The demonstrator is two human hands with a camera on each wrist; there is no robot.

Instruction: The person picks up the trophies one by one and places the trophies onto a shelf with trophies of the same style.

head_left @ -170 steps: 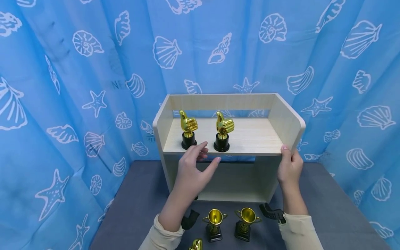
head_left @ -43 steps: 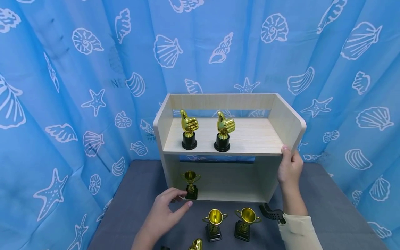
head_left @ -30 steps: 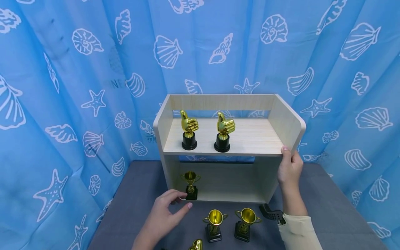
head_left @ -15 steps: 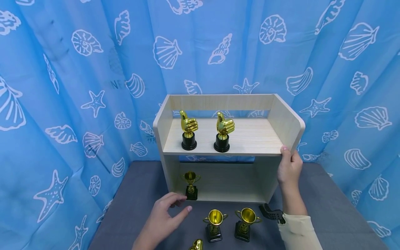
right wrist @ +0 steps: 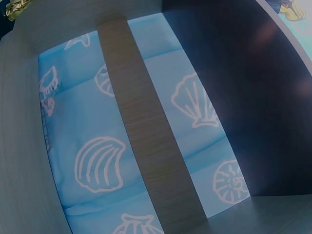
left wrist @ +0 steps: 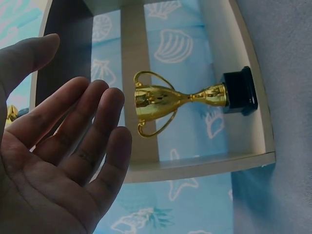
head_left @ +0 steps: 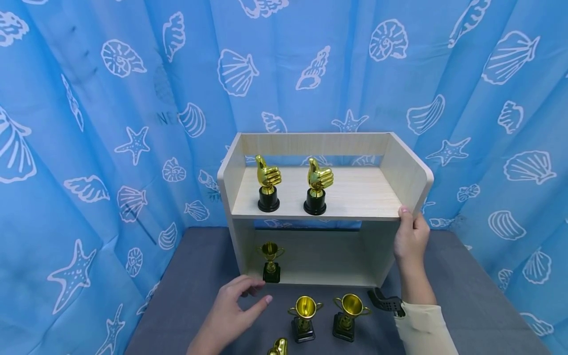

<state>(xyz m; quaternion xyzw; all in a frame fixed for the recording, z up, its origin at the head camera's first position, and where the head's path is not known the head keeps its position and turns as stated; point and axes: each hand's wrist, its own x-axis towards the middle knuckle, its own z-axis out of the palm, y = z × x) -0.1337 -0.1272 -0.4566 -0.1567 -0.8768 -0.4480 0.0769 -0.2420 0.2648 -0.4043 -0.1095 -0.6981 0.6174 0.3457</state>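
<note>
A small two-tier wooden shelf stands in the middle of the head view. My right hand grips its right side at the upper board, thumb on the front edge. My left hand, fingers relaxed and holding nothing, hovers just in front of the lower left corner. Beside its fingertips, a gold trophy cup on a black base stands upright on the lower tier. The left wrist view shows a gap between the fingers and this trophy cup. On the upper tier are two gold thumbs-up trophies.
Two more gold cups stand on the grey tabletop before the shelf. Another gold thumbs-up trophy is cut off at the bottom edge. A blue shell-print curtain hangs behind.
The left hand has come down from the upper tier's front edge to the lower left corner, uncovering the cup there. Lately it has drawn slightly away from that cup. The right hand stays put.
</note>
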